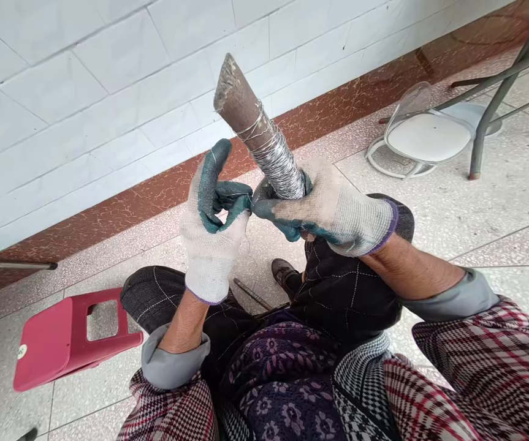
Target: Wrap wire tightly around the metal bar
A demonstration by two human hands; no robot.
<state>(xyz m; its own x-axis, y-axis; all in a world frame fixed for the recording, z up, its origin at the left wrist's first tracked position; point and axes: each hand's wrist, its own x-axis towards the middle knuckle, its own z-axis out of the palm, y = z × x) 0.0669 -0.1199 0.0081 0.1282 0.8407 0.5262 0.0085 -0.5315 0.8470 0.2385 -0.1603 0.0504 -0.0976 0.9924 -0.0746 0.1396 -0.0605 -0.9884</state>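
Observation:
A thick wooden stick (241,101) with a rough, angled end rises at a tilt before me, wound with many turns of thin silvery wire (277,153). My right hand (328,202), in a white glove with a green coating, is wrapped round its lower part, over the lower windings. Beside it, my left hand (213,226), gloved alike, has its forefinger raised and the other fingers curled in. A fine strand of wire passes over these left fingers, pinched close to the right thumb. A loose strand hangs below the left hand.
A red stool (46,346) lies at the left. Between my legs, a thin rod (252,294) rests on the tiled floor (512,202). A small white chair (430,136) and grey metal legs (482,131) stand at the right. Ahead is a white tiled wall (121,67).

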